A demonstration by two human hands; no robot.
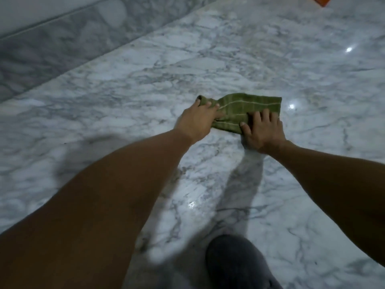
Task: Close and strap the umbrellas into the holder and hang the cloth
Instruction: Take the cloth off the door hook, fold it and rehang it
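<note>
A green cloth (248, 107) with pale checked lines lies bunched on the white marble floor (208, 59). My left hand (198, 122) grips its left end, fingers curled around the fabric. My right hand (262, 130) presses down on its near right part, fingers spread on the cloth and thumb at its edge. No umbrella and no holder are in view.
A grey marble skirting (52, 49) runs along the wall at the upper left. An orange object (321, 0) peeks in at the top right edge. My knee in dark grey fabric (235, 265) is at the bottom centre.
</note>
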